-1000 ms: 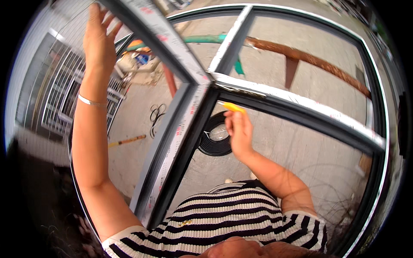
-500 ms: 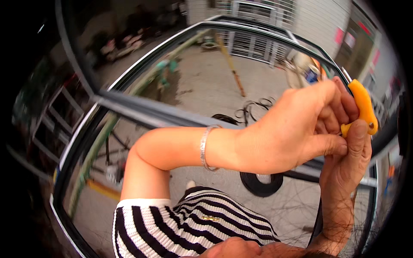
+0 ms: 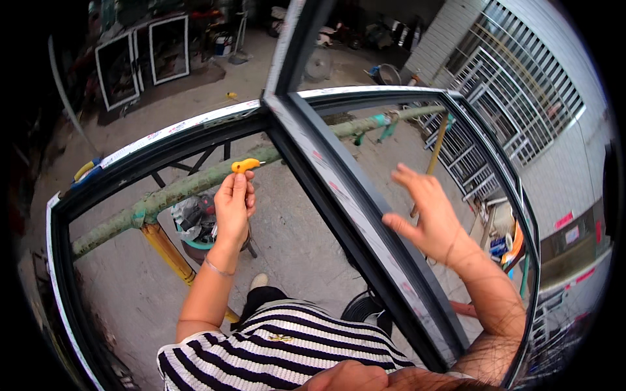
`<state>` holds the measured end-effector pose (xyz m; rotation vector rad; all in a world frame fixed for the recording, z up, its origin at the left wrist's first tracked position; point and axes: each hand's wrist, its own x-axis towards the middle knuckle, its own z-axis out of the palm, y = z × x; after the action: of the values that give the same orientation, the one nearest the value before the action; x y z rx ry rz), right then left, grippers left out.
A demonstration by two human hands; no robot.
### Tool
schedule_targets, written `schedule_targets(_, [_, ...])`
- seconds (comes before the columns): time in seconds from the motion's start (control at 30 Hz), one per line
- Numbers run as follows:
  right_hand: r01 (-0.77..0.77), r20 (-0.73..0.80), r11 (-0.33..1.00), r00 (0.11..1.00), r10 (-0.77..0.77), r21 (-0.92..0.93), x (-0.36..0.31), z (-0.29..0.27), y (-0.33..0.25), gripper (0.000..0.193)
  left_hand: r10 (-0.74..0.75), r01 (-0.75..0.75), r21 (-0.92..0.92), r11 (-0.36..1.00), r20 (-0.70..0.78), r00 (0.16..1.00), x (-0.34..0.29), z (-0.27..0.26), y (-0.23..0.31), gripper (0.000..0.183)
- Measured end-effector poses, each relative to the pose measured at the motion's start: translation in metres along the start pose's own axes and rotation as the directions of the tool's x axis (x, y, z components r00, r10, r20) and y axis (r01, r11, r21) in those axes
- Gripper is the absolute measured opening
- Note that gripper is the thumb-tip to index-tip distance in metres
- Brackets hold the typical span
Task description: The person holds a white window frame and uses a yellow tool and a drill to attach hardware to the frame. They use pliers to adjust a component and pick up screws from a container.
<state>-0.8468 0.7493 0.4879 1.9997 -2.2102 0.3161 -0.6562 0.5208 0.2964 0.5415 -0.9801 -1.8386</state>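
Note:
My left hand [image 3: 233, 207] is closed around a small tool with a curved yellow handle [image 3: 246, 165] and a short, thin metal tip pointing right. It is held up over the left opening of a large dark window frame [image 3: 160, 137] with pale edges. Open and with its fingers spread, my right hand [image 3: 430, 218] hovers by the frame's grey middle bar [image 3: 352, 195]. Nothing is in that hand. Whether its fingertips touch the bar, I cannot tell.
A green pole [image 3: 182, 189] runs under the frame, with a yellow leg [image 3: 163, 251] below it. A bucket of odds and ends [image 3: 195, 218] stands beneath. A blue-and-yellow item [image 3: 87, 171] rests at the frame's left corner. A black coil [image 3: 362, 306] lies on the floor.
Both hands were together at the right with the yellow-handled tool. Now my left hand has carried it left, and my right hand has come away open. The view has swung left.

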Motion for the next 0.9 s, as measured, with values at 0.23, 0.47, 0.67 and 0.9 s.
schedule_targets(0.23, [0.024,-0.274,0.909,0.957,0.1,0.416,0.188,0.006,0.024,0.077,-0.081,0.086,0.107,0.991,-0.045,0.996,0.096,-0.027,-0.029,0.028])
schedule_targets(0.47, [-0.07,-0.31,0.597,0.803,0.509,0.799,0.325,-0.006,-0.012,0.068,-0.079,0.086,0.148,0.985,-0.054,0.995,0.151,-0.017,-0.043,0.027])
schedule_targets(0.67, [0.389,-0.589,0.51,0.742,0.321,0.767,0.373,-0.001,-0.015,0.069,-0.028,0.039,0.104,0.994,-0.105,0.994,0.185,0.002,-0.054,0.027])
schedule_targets(0.9, [0.455,-0.677,0.548,0.664,0.316,0.702,0.385,0.004,-0.011,0.064,-0.069,0.076,0.052,0.996,-0.128,0.989,0.186,0.008,-0.062,0.025])
